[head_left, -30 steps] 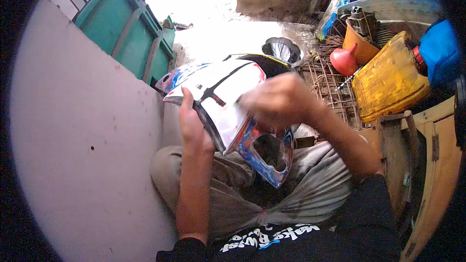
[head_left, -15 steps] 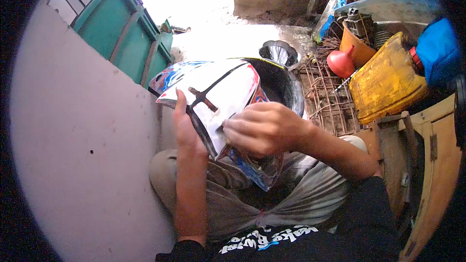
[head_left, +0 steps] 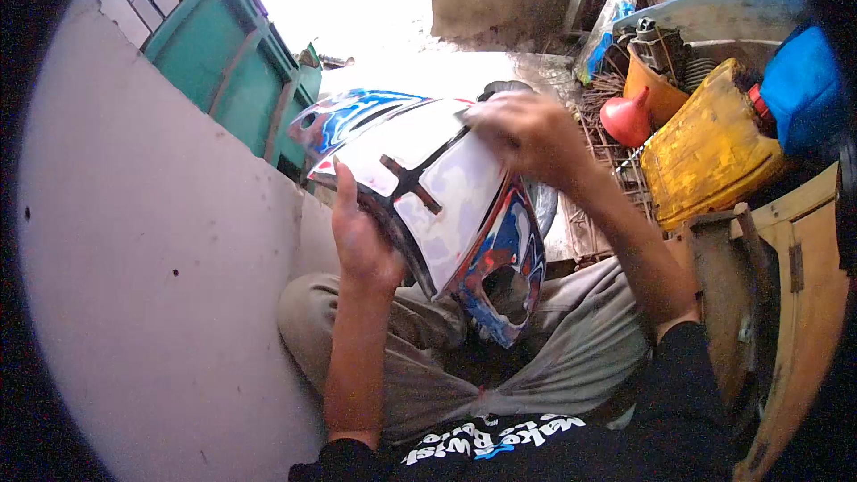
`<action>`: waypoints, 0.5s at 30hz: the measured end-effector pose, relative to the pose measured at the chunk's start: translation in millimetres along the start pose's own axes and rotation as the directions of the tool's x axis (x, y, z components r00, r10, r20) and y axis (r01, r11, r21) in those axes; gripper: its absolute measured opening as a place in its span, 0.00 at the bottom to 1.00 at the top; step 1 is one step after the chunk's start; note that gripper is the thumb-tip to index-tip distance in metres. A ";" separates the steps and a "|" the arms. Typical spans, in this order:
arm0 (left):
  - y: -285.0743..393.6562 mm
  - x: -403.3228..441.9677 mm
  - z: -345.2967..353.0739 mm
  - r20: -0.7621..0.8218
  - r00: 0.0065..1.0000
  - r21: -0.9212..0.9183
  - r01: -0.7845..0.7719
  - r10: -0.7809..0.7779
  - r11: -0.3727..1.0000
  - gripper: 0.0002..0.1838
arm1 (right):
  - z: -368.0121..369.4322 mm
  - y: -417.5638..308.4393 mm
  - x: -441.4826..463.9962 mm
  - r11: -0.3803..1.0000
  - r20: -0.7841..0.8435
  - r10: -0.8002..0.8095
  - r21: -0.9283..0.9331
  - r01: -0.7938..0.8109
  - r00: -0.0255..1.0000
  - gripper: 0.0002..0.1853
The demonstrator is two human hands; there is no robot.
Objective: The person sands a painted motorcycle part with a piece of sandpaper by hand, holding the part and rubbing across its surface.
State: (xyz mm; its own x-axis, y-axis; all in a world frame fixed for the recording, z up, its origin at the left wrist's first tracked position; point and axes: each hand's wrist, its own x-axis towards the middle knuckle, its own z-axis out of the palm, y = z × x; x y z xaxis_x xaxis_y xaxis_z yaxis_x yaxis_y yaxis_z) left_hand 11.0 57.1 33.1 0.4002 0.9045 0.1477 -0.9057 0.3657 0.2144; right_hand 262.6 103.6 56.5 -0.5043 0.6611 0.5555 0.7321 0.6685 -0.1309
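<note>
A curved shell that looks like a motorcycle fairing [head_left: 451, 232] is tilted above my lap. It is white on top with a black cross-shaped mark, and has blue and red swirls at its sides. My left hand [head_left: 366, 236] grips its near left edge, thumb lying on top and fingers hidden underneath. At the upper right of the white surface is my right hand [head_left: 527, 134], fingers curled and smeared by motion. What sits beneath those fingertips, if anything, I cannot make out. A dark round object [head_left: 506, 87] shows partly behind the right hand.
A pale wall [head_left: 161, 241] runs along my left, with a green panel [head_left: 214, 62] beyond it. To the right are a yellow jerrycan [head_left: 710, 147], a red funnel [head_left: 627, 118], a rusty wire grid [head_left: 600, 236] and a wooden cabinet [head_left: 808, 295].
The shell has turned and tilted, showing more of its blue-red right side. My right hand has moved from the near part of the white surface up to its far right.
</note>
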 end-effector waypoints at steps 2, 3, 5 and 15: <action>-1.9 2.2 -5.3 0.061 0.998 -0.009 -0.004 0.005 1.000 0.36 | 6.8 -45.6 5.4 0.962 -0.106 -0.238 0.113 0.250 0.965 0.14; -0.3 3.8 -11.8 0.107 0.994 -0.064 0.011 -0.004 0.998 0.37 | 6.1 -62.3 4.5 0.920 -0.136 -0.361 0.112 0.376 0.923 0.14; -2.2 2.5 2.1 -0.013 0.998 0.092 -0.059 0.060 0.994 0.35 | 2.5 -58.2 0.7 0.946 -0.090 -0.302 0.097 0.310 0.949 0.14; -0.4 -4.2 -22.0 0.045 0.998 -0.030 -0.050 0.051 0.998 0.48 | 43.2 16.5 -17.9 0.069 0.389 0.687 0.806 -0.588 0.613 0.25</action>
State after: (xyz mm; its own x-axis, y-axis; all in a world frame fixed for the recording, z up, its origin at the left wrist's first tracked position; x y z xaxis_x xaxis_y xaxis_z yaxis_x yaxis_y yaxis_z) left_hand 6.6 57.9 11.1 0.3589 0.9114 0.2014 -0.9285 0.3264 0.1772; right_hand 264.0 117.5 8.9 0.0160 0.9975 -0.0683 -0.0227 -0.0680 -0.9974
